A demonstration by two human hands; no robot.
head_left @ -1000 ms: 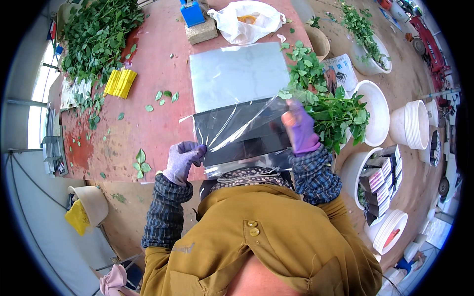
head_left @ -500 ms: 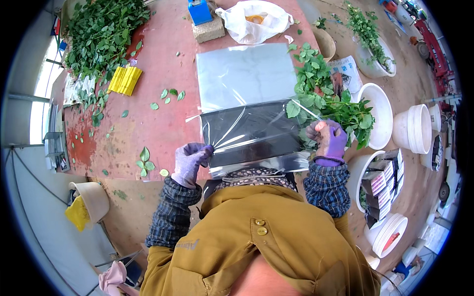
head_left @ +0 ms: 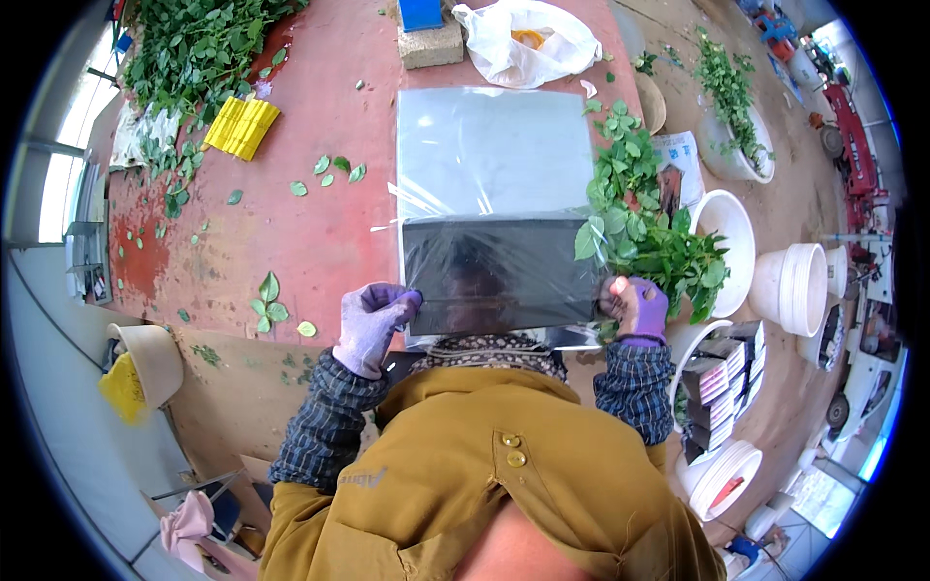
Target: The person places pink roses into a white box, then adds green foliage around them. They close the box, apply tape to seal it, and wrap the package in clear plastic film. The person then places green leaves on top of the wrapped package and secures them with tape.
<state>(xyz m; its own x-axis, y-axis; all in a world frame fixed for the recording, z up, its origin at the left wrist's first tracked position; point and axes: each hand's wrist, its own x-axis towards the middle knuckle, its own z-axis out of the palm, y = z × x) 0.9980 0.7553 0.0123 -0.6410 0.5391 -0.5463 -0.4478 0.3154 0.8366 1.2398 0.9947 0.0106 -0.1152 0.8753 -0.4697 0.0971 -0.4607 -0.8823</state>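
Note:
In front of me on the red table lies a flat stack of clear plastic film, pale grey on its far part. A black band crosses its near part, beside my waist. My left hand, in a purple glove, pinches the film's near left edge. At the near right edge my right hand pinches it too; its glove leaves some fingertips bare. Between both hands the film looks fairly smooth, with fine creases. Leafy green stems lie along the right side, close to my right hand.
A big heap of leafy stems fills the far left, with a yellow bundle nearby. At the far edge are a concrete block and a white plastic bag. White buckets stand right of the table; another bucket stands left.
Creases that fanned out from my left hand across the film have mostly flattened. My right hand has come down slightly nearer to me, and the film's upper layer has shifted with it.

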